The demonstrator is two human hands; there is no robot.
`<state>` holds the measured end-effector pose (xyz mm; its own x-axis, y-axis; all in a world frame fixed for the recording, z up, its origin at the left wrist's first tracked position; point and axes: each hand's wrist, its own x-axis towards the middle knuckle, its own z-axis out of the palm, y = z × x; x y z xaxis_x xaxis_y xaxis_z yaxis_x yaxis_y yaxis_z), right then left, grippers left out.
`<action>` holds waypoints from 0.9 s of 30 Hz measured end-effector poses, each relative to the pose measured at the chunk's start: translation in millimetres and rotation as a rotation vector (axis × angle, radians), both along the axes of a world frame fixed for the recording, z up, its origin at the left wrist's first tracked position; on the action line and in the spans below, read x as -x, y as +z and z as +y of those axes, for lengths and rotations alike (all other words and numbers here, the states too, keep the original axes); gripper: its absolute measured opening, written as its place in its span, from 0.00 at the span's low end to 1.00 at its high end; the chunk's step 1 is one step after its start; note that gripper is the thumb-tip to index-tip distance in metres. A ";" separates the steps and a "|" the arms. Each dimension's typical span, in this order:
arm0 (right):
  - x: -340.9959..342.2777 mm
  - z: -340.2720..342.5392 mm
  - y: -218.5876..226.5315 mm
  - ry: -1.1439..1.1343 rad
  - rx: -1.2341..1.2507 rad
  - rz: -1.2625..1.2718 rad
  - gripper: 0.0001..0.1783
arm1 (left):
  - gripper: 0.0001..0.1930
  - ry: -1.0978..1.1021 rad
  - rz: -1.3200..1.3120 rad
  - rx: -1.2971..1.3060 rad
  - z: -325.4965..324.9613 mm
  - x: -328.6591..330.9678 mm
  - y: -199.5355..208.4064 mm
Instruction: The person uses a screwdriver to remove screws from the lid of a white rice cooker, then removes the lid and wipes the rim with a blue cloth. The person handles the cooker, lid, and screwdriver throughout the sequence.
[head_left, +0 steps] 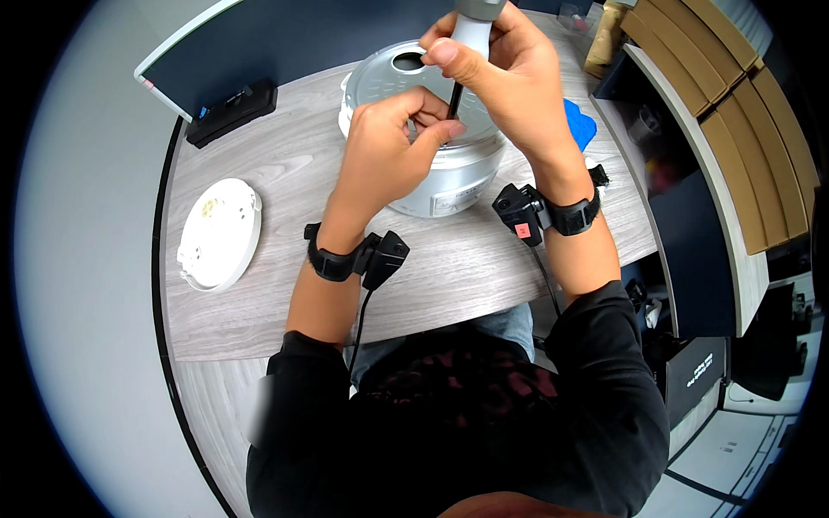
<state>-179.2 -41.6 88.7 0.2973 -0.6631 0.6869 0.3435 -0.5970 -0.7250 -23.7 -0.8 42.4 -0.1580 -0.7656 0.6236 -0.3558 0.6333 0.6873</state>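
Observation:
A screwdriver with a light grey handle and a dark shaft points down at the top of a silver, pot-shaped appliance, which looks like a rice cooker. My right hand is wrapped round its handle. Low on the shaft, the thumb and forefinger of my left hand close about the tip, near the rim of the appliance's metal plate. Those fingers cover the tip and whatever lies under it. The plate has a round dark hole at its far side.
On the left of the wood-grain desk lies a round white cover. A black case stands by the dark partition. Something blue sits right of the appliance. Cardboard boxes rest on a shelf at right. Cables hang from both wrist straps.

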 end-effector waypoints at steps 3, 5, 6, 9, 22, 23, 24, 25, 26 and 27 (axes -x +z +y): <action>1.1 -16.5 -3.9 -0.137 0.113 0.170 0.17 | 0.06 0.005 -0.033 -0.020 -0.9 -0.5 1.4; -0.6 -12.1 -3.6 -0.121 0.064 0.081 0.15 | 0.07 -0.014 -0.017 -0.050 -2.0 -2.5 1.7; -1.2 -10.2 -3.6 -0.113 0.039 0.037 0.15 | 0.07 -0.028 0.003 -0.061 -2.2 -3.2 1.6; 4.1 -9.3 -4.1 -0.042 -0.059 0.048 0.14 | 0.08 -0.123 0.039 -0.119 0.8 -4.7 4.8; 3.9 -26.7 -11.8 0.200 -0.090 -0.063 0.15 | 0.08 0.026 -0.050 -0.014 -1.4 -2.8 0.9; 4.1 -28.7 -12.0 0.140 -0.052 -0.026 0.15 | 0.08 0.035 -0.057 -0.022 -1.1 -3.1 1.1; 4.6 -29.9 -12.4 0.081 -0.015 0.012 0.14 | 0.08 0.045 -0.063 -0.030 -0.8 -3.5 1.6; 6.8 -29.0 -10.8 0.088 -0.037 0.037 0.14 | 0.08 0.052 -0.068 -0.034 -0.4 -4.1 1.6; 10.1 -27.6 -8.0 0.096 -0.059 0.063 0.14 | 0.07 0.044 -0.068 -0.038 -0.6 -5.0 1.4; 11.6 -26.7 -6.4 0.103 -0.082 0.088 0.13 | 0.07 0.035 -0.067 -0.041 -1.3 -6.2 1.0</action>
<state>-190.8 -68.3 82.3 0.4234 -0.6786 0.6002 0.3329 -0.4996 -0.7997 -17.4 -2.2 43.4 -0.1712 -0.7961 0.5805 -0.4237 0.5914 0.6861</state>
